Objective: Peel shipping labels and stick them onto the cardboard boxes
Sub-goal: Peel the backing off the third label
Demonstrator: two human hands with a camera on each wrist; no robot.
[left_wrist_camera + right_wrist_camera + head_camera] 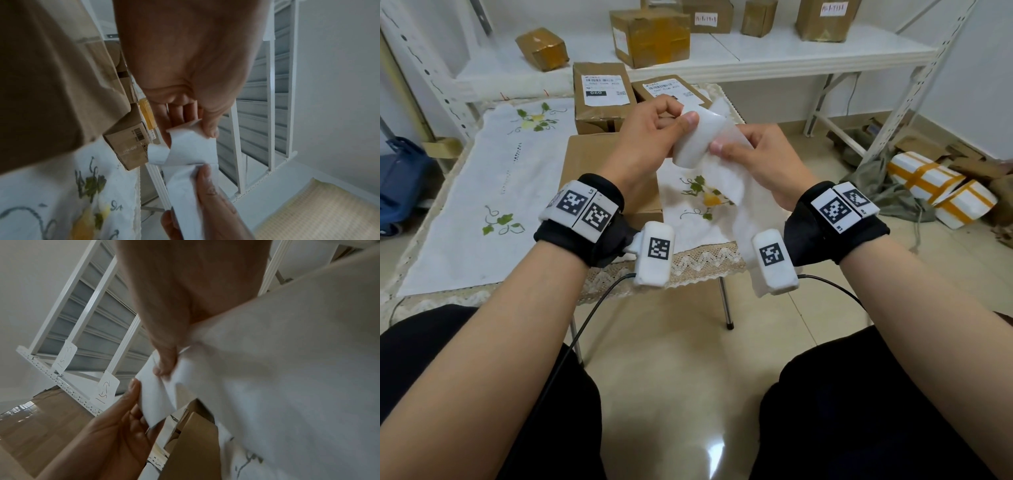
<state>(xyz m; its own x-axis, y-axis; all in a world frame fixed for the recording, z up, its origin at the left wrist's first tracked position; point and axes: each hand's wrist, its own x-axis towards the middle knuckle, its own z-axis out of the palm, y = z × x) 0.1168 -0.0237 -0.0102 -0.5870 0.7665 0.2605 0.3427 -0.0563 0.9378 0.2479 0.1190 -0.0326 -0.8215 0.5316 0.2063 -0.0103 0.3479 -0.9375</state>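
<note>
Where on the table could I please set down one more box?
The left half of the tablecloth is bare, bordered by the plain box. A smaller patch lies right of that box, under the hands. The back is crowded with two labelled boxes.

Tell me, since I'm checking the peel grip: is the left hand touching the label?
Touching. The head view shows the left hand pinching the curled label under its thumb; the left wrist view shows the thumb pressed on the label's top edge.
</note>
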